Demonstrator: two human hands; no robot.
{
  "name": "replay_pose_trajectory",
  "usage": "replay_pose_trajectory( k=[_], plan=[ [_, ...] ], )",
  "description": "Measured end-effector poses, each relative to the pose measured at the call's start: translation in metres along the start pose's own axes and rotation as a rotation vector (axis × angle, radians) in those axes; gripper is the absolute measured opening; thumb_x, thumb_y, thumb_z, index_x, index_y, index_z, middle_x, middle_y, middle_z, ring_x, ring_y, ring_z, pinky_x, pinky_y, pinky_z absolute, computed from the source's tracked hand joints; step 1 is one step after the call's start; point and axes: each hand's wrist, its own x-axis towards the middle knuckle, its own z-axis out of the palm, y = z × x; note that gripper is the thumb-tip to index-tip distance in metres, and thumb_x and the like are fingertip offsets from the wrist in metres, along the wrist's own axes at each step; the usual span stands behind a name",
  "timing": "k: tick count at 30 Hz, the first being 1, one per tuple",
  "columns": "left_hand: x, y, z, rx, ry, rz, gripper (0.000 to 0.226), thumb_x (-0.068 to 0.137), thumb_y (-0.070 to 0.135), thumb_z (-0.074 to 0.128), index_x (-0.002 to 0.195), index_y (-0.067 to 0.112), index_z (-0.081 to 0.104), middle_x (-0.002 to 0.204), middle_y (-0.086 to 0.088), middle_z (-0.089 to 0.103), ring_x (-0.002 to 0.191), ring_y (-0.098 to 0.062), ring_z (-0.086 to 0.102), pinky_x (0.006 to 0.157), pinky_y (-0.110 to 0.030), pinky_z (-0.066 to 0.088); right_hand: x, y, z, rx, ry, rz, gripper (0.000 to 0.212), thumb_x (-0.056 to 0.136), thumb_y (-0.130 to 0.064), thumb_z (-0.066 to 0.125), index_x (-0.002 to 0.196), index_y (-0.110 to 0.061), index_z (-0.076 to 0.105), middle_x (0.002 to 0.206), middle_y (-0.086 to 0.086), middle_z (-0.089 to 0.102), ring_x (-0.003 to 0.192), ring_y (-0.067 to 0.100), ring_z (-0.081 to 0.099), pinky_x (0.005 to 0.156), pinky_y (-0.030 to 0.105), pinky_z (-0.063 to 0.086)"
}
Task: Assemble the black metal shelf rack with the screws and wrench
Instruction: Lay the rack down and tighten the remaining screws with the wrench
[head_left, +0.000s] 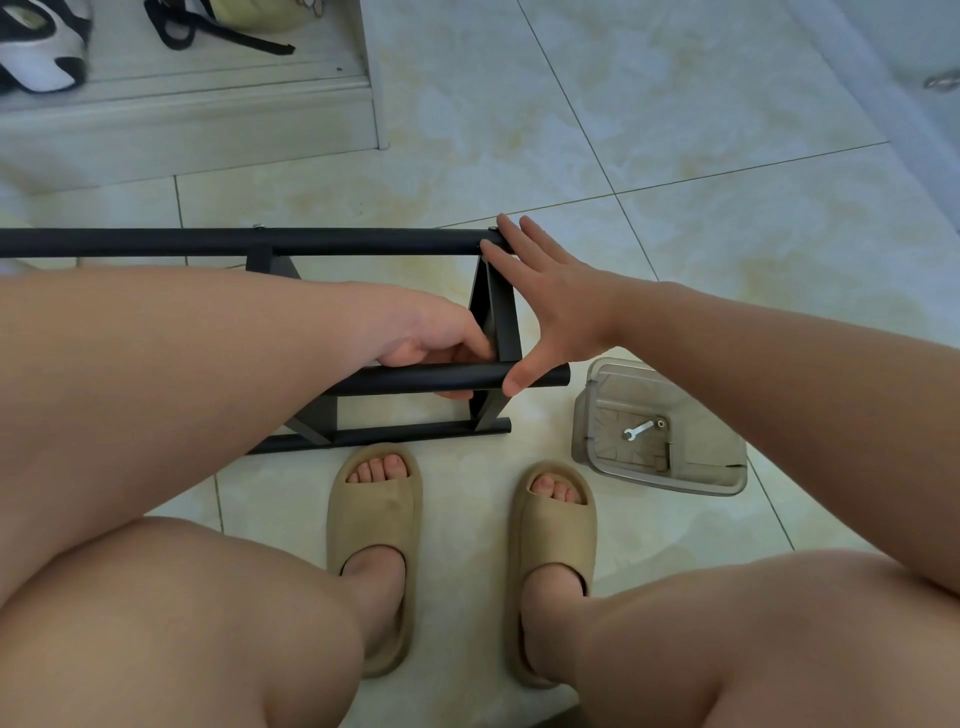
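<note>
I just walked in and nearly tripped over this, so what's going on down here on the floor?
A seated person is putting together a black metal rack that lies on the tiled floor. The left hand grips one of its middle tubes, while the right hand is spread open, fingers on the end of the far rail and thumb on the gripped tube. The wrench lies unused in a clear plastic box beside the right foot.

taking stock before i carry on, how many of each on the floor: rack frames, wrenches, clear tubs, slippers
black rack frame: 1
wrench: 1
clear tub: 1
tan slippers: 2
total: 5
</note>
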Motion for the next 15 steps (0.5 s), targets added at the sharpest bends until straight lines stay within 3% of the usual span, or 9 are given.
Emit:
replay_pose_trajectory(
  k=[4, 7, 15],
  plan=[
    [0.0003, -0.0001, 0.0016, 0.019, 0.036, -0.01, 0.016, 0.095, 0.02, 0.061, 0.105, 0.011, 0.071, 0.079, -0.004, 0.071, 0.081, -0.018, 0.065, 0.094, -0.039, 0.056, 0.0002, 0.0005, 0.0, 0.003, -0.001, -0.002, 0.157, 0.046, -0.091, 0.069, 0.16, -0.022, -0.015, 0.164, -0.002, -0.03, 0.151, 0.018, -0.028, 0.123, 0.045, 0.003],
    [0.002, -0.0012, 0.003, 0.027, 0.048, -0.005, 0.025, 0.094, 0.021, 0.063, 0.115, 0.008, 0.069, 0.086, -0.006, 0.071, 0.084, -0.019, 0.064, 0.093, -0.038, 0.056, 0.0003, 0.0005, 0.0005, 0.004, 0.001, -0.003, 0.158, 0.044, -0.093, 0.066, 0.16, -0.022, -0.015, 0.164, -0.002, -0.03, 0.151, 0.019, -0.028, 0.124, 0.045, 0.003],
    [0.0036, -0.0022, -0.0008, -0.025, -0.016, 0.008, 0.036, 0.096, 0.011, 0.058, 0.13, 0.002, 0.062, 0.112, -0.012, 0.066, 0.101, -0.024, 0.06, 0.108, -0.04, 0.046, 0.0005, 0.0004, 0.0012, 0.014, 0.002, -0.001, 0.158, 0.044, -0.093, 0.067, 0.16, -0.023, -0.014, 0.164, -0.002, -0.03, 0.151, 0.018, -0.028, 0.123, 0.044, 0.003]
  ],
)
